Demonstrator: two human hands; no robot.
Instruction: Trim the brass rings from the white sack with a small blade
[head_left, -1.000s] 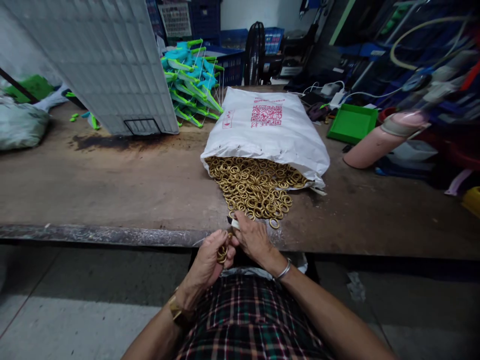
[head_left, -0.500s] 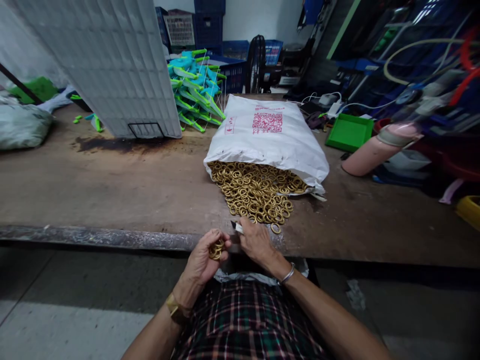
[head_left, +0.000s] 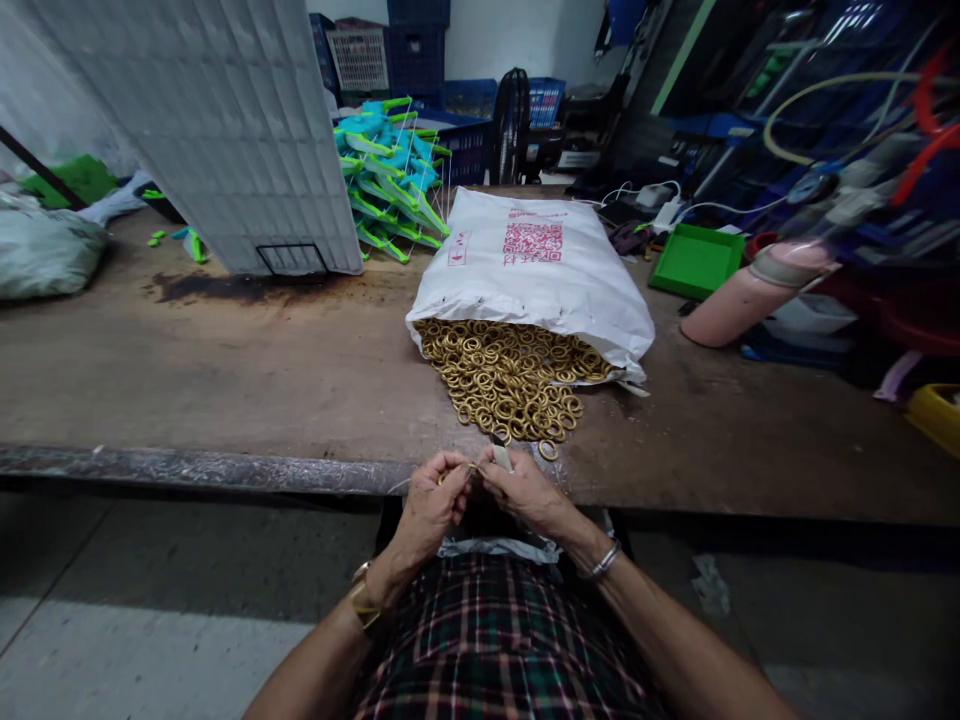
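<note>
Gold rings, qty. many: heaped on table at mouth of white sack. L hand: grip closed on some gold rings, no. unclear. R hand: grip closed on sm. white tool w/ dark tip, just beside L hand. Green tray, pink cylinder: R of sack.
</note>
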